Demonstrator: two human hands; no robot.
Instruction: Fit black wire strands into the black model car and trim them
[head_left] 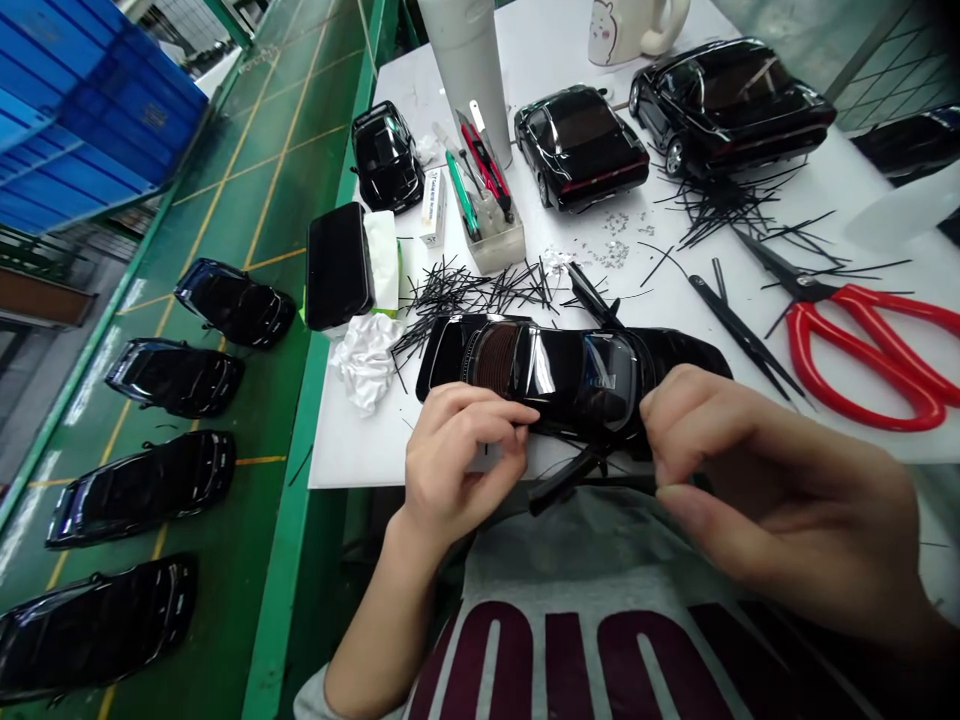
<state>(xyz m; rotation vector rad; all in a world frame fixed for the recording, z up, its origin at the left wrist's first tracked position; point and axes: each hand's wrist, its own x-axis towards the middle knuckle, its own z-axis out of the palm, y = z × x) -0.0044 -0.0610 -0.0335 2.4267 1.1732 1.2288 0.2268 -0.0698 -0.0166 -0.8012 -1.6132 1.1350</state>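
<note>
A glossy black model car [570, 370] lies sideways at the near edge of the white table [360, 450], one door hanging open below it. My left hand [457, 460] grips the car's near side at the rear, fingers curled against the body. My right hand [750, 480] is closed in a pinch at the car's front end, close to the open door; what its fingertips hold is too small to make out.
Thin black strips [480, 290] litter the table. Red scissors [870, 340] and black tweezers [742, 335] lie to the right. Three more black cars [581, 145] stand behind, with a tool tray [495, 235], tissue [367, 360] and mug [630, 25]. Several cars [146, 485] line the green floor at left.
</note>
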